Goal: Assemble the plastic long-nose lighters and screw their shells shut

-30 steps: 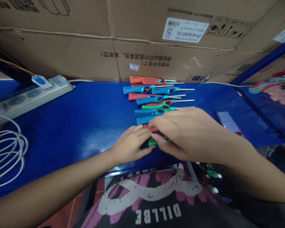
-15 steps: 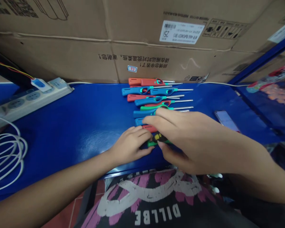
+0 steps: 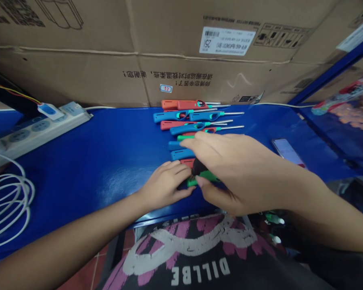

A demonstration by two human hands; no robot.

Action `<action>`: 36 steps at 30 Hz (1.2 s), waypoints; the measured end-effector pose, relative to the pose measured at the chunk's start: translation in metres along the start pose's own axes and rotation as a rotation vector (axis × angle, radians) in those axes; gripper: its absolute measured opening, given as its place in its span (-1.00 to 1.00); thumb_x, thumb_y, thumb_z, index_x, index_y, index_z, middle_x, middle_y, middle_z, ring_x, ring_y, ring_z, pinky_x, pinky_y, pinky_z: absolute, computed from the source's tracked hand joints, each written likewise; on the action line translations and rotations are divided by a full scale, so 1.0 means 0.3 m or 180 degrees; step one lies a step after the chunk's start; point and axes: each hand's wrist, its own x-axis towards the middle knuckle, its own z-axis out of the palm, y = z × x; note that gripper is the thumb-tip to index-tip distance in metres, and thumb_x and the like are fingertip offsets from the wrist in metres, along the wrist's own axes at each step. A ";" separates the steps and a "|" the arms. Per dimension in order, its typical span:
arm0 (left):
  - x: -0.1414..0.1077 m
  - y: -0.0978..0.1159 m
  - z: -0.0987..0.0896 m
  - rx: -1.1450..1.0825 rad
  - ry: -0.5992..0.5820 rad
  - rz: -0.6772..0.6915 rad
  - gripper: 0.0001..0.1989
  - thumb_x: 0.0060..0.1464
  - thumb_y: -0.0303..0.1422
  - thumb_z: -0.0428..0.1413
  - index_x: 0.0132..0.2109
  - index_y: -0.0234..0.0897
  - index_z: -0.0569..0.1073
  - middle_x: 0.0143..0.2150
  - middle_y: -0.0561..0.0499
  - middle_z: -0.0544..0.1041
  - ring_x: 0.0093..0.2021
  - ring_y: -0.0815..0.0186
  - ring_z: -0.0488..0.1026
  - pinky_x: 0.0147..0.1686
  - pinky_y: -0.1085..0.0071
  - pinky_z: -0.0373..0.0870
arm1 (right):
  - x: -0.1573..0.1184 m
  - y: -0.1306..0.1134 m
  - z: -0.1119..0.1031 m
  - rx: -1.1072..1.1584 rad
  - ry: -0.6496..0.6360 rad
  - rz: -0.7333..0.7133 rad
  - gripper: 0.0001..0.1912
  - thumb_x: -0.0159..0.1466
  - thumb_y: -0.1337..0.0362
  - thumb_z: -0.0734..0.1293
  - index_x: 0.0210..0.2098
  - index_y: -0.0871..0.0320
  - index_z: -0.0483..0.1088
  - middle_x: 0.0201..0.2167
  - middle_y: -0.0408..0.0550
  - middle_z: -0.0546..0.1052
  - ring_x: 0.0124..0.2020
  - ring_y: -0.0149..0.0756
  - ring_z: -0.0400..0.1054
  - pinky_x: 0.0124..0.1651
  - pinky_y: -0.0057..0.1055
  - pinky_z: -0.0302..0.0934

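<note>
Several long-nosed lighters, red, blue and green, lie in a column on the blue table, among them a blue one point(image 3: 186, 129) and a red one point(image 3: 184, 104). Nearest the table's front edge is a green lighter point(image 3: 207, 176); my left hand point(image 3: 167, 183) pinches its left end. My right hand point(image 3: 226, 169) is closed round a black screwdriver-like tool point(image 3: 198, 166), whose lower end meets the green lighter. My right palm and wrist hide the metal tips of the nearer lighters.
A large cardboard box point(image 3: 169, 40) stands along the back. At the left are a power strip point(image 3: 39, 125) and a coiled white cable point(image 3: 9, 197). A phone point(image 3: 287, 151) lies on the right, near a patterned plastic bag point(image 3: 347, 100).
My right hand has shifted slightly up and left and turned the black tool, so its yellow marks no longer show. More of the green lighter is visible. My left hand has hardly moved.
</note>
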 end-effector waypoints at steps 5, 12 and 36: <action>-0.001 -0.003 -0.002 0.0072 -0.0014 0.0100 -0.79 0.28 -0.21 0.13 -0.07 -0.24 0.50 -0.08 -0.09 0.60 -0.07 0.10 0.51 -0.13 0.19 0.41 | 0.007 0.009 0.009 -0.0109 -0.0044 0.0012 -0.72 0.43 0.22 0.09 -0.21 0.20 0.36 -0.41 -0.04 0.48 -0.47 -0.29 0.28 -0.44 -0.35 -0.11; 0.000 -0.001 -0.006 0.0086 -0.0039 0.0076 -0.81 0.30 -0.21 0.12 -0.10 -0.23 0.50 -0.10 -0.07 0.61 -0.09 0.10 0.53 -0.16 0.19 0.41 | 0.005 0.012 0.006 -0.0055 -0.0107 0.0019 -0.74 0.40 0.21 0.11 -0.18 0.22 0.36 -0.40 -0.03 0.50 -0.47 -0.27 0.29 -0.45 -0.35 -0.13; -0.002 -0.007 0.000 -0.0020 -0.0080 0.0019 -0.77 0.30 -0.19 0.10 -0.06 -0.24 0.47 -0.06 -0.11 0.60 -0.06 0.07 0.53 -0.12 0.16 0.44 | -0.001 0.001 -0.014 0.0036 -0.0235 -0.0013 -0.72 0.43 0.17 0.12 -0.27 0.17 0.37 -0.47 -0.07 0.48 -0.50 -0.30 0.25 -0.44 -0.34 -0.17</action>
